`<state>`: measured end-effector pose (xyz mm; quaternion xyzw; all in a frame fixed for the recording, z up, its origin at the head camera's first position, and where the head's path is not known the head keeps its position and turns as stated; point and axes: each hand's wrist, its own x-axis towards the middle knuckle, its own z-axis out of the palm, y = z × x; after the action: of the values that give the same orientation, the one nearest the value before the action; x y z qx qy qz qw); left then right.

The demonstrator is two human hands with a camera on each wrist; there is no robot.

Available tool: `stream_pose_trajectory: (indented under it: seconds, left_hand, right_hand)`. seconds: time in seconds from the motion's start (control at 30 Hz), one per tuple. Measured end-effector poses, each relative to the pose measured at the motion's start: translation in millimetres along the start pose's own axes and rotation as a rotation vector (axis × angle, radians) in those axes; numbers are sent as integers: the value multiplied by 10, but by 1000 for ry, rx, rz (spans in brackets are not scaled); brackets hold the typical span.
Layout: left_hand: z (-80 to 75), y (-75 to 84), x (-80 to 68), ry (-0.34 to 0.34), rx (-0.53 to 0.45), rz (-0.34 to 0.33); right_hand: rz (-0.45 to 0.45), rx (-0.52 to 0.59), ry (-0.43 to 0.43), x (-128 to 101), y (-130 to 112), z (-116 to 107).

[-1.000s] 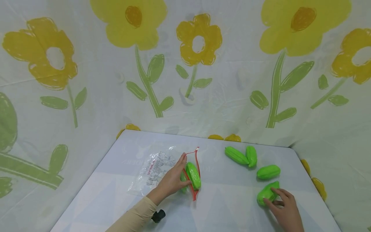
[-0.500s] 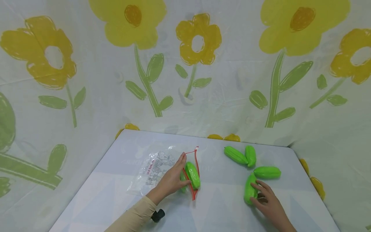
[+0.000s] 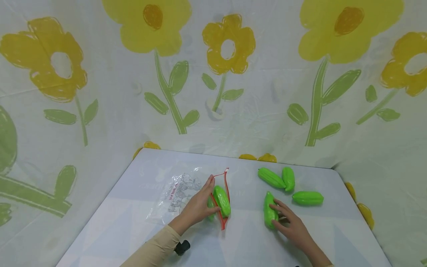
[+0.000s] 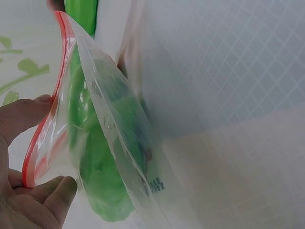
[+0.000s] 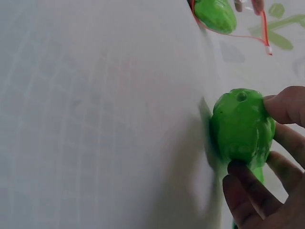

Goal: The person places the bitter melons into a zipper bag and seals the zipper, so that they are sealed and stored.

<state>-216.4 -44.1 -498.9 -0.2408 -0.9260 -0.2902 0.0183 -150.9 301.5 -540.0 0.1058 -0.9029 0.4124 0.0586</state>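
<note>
Our left hand (image 3: 197,207) pinches open the red-rimmed bag (image 3: 186,194) holding a green gourd (image 3: 222,201), while our right hand (image 3: 291,227) grips another gourd (image 3: 268,209) on the worktop (image 3: 253,241).

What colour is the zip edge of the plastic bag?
Red; the plastic bag's zip edge shows best in the left wrist view.
</note>
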Motion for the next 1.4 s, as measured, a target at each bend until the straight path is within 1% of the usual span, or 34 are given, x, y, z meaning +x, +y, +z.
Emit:
stream_pose_trajectory:
  seconds: [0.13,0.43,0.9,1.13,1.4]
  left_hand:
    - [-4,2,0,-2,-6,-1]
    - [-12,15,-5,1,-13,-5]
    - [-28,39,-9,2,9,-13]
    - [-27,44,-11,6,11,-3]
    - [-17,30,-17,24,11,11]
  right_hand:
    - [-38,18,7,48,-20,62]
    - [-25,30,19,103,-67,134]
    - [192,-35,-7,151,-146,139]
    - [230,-34,-5,154,-181,154]
    - [266,-45,-33,169,-200,164]
